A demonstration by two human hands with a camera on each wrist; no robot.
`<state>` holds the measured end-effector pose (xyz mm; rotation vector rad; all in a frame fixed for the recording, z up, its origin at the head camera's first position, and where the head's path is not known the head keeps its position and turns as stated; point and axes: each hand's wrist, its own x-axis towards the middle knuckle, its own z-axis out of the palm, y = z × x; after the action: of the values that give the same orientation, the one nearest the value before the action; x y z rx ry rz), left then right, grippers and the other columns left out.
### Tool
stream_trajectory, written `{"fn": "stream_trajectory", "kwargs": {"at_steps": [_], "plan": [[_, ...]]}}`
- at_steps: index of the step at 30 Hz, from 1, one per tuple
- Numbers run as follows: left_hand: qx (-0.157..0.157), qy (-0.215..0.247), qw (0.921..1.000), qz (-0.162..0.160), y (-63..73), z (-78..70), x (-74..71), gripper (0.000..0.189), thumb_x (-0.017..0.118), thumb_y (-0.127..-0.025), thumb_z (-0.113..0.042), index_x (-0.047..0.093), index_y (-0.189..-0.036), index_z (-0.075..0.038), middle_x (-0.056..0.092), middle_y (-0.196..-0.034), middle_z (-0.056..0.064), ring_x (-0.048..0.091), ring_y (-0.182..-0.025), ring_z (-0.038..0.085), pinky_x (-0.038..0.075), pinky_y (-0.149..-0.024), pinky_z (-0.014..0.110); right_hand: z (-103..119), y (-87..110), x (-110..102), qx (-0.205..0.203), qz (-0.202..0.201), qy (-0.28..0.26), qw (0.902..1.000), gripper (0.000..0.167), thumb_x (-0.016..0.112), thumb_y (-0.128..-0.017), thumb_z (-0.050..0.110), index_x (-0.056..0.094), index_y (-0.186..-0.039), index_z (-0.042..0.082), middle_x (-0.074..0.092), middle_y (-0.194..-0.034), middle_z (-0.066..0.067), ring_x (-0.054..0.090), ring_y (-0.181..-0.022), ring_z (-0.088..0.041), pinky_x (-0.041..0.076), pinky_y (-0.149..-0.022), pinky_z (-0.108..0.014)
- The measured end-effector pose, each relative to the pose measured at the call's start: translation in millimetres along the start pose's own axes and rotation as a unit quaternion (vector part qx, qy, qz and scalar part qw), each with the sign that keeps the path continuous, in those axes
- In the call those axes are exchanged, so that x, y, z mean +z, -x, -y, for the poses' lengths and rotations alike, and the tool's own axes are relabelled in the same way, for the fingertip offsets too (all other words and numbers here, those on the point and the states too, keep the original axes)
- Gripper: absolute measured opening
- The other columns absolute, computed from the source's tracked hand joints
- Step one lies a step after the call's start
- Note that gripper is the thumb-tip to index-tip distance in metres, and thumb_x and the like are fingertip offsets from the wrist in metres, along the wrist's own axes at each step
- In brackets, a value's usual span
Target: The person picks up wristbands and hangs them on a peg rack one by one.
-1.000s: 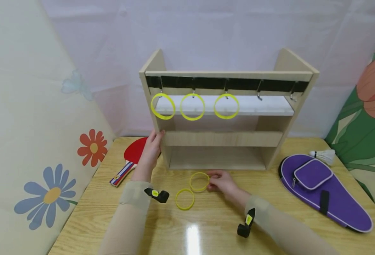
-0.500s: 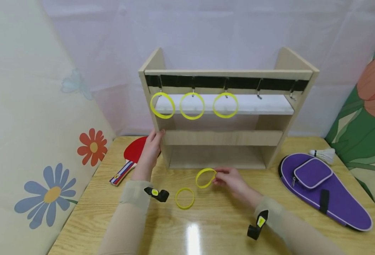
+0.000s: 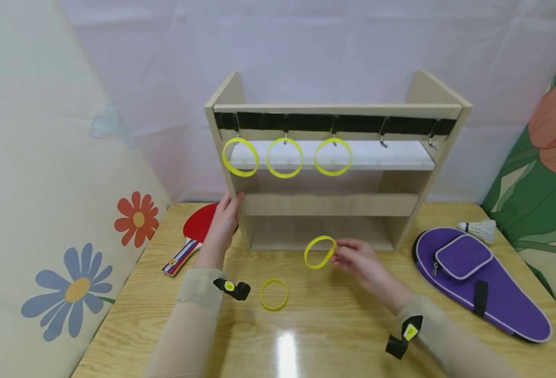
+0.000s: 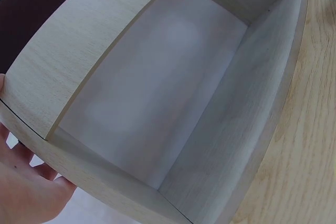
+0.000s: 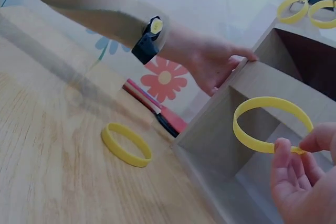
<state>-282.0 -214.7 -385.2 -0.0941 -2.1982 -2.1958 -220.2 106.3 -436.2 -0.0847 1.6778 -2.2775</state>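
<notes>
My right hand pinches a thin yellow ring at its right edge, tilted and lifted off the table in front of the shelf. In the right wrist view, thumb and fingertips meet on that ring's near rim. A second yellow ring lies flat on the table to the lower left. My left hand grips the left side panel of the small wooden shelf, thumb over the front edge and fingers along the outside. Several metal hooks line the shelf's black strip; yellow rings hang on the three left ones.
A red table tennis bat lies left of the shelf, partly behind my left hand. On the right are a purple bat case and a white shuttlecock. The two right hooks carry nothing.
My right hand has picked the ring up off the table and moved it right and slightly up, tilting it. The left hand has stayed on the shelf's side panel.
</notes>
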Motion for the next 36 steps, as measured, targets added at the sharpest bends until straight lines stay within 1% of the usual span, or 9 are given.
{"fn": "stream_trajectory", "kwargs": {"at_steps": [2,4,6,12,18,24,26,31,36], "plan": [[0.000,0.002,1.0000,-0.002,-0.3,0.7,0.0,0.053,0.038,-0.105,-0.031,0.027,-0.156,-0.023,0.035,-0.150,0.015,0.036,-0.134,0.030,0.028,-0.117,0.052,7,3.8,-3,-0.005,0.002,-0.009,1.0000,0.016,0.048,-0.095,-0.006,0.058,-0.106,-0.002,0.067,-0.079,0.001,0.067,-0.073,-0.008,0.056,-0.071,-0.021],[0.000,0.003,1.0000,-0.002,-1.0,1.5,0.3,0.054,0.038,-0.105,-0.031,0.026,-0.157,-0.023,0.035,-0.150,0.015,0.036,-0.134,0.030,0.028,-0.117,0.051,15,8.0,-7,-0.012,0.005,-0.020,0.9997,0.019,0.048,-0.095,-0.007,0.062,-0.099,0.006,0.068,-0.079,0.001,0.067,-0.074,-0.009,0.056,-0.071,-0.021],[-0.001,0.006,1.0000,-0.002,-1.8,2.2,0.8,0.054,0.038,-0.105,-0.031,0.026,-0.157,-0.023,0.035,-0.150,0.015,0.036,-0.134,0.030,0.028,-0.117,0.051,24,12.8,-9,-0.022,0.006,-0.033,0.9992,0.025,0.047,-0.095,-0.008,0.064,-0.095,0.011,0.069,-0.080,0.001,0.068,-0.075,-0.009,0.057,-0.072,-0.021],[-0.002,0.008,1.0000,-0.001,-2.0,2.5,0.5,0.054,0.038,-0.105,-0.031,0.025,-0.157,-0.022,0.034,-0.150,0.015,0.036,-0.134,0.030,0.028,-0.117,0.051,52,25.5,-15,-0.060,0.006,-0.041,0.9973,0.032,0.046,-0.096,-0.007,0.068,-0.092,0.016,0.072,-0.083,0.002,0.070,-0.080,-0.009,0.056,-0.076,-0.022],[-0.003,0.006,1.0000,0.001,-0.6,2.5,0.2,0.054,0.037,-0.105,-0.032,0.025,-0.157,-0.023,0.033,-0.150,0.014,0.035,-0.134,0.030,0.028,-0.117,0.051,79,33.9,-21,-0.086,0.004,-0.061,0.9944,0.033,0.046,-0.098,-0.005,0.071,-0.094,0.015,0.073,-0.089,0.001,0.071,-0.085,-0.010,0.056,-0.078,-0.022],[-0.003,0.003,1.0000,-0.001,-0.7,2.1,0.3,0.053,0.037,-0.105,-0.031,0.027,-0.156,-0.022,0.035,-0.148,0.013,0.037,-0.132,0.028,0.029,-0.116,0.050,100,39.6,-28,-0.127,0.014,-0.106,0.9861,0.032,0.047,-0.098,-0.007,0.074,-0.096,0.010,0.074,-0.091,-0.002,0.071,-0.084,-0.012,0.057,-0.078,-0.023],[-0.002,0.001,1.0000,0.000,-0.7,1.7,0.2,0.053,0.037,-0.105,-0.031,0.027,-0.156,-0.022,0.035,-0.148,0.014,0.037,-0.132,0.029,0.029,-0.116,0.050,107,41.6,-29,-0.139,0.009,-0.113,0.9838,0.030,0.047,-0.099,-0.005,0.074,-0.096,0.009,0.074,-0.091,-0.003,0.071,-0.084,-0.012,0.057,-0.078,-0.023],[-0.004,-0.002,1.0000,0.004,-0.7,1.4,0.0,0.053,0.038,-0.105,-0.032,0.025,-0.157,-0.024,0.034,-0.150,0.013,0.034,-0.135,0.030,0.027,-0.117,0.052,127,47.3,-29,-0.156,-0.001,-0.124,0.9798,0.025,0.050,-0.099,-0.002,0.073,-0.098,0.008,0.075,-0.093,-0.005,0.072,-0.085,-0.014,0.057,-0.079,-0.024],[-0.003,-0.001,1.0000,0.003,-0.7,1.3,-0.3,0.053,0.038,-0.106,-0.032,0.026,-0.156,-0.024,0.034,-0.150,0.014,0.035,-0.135,0.030,0.028,-0.117,0.052,146,49.8,-30,-0.155,-0.011,-0.153,0.9759,0.018,0.055,-0.098,0.000,0.071,-0.102,0.006,0.074,-0.096,-0.006,0.071,-0.086,-0.015,0.057,-0.079,-0.024]]}}
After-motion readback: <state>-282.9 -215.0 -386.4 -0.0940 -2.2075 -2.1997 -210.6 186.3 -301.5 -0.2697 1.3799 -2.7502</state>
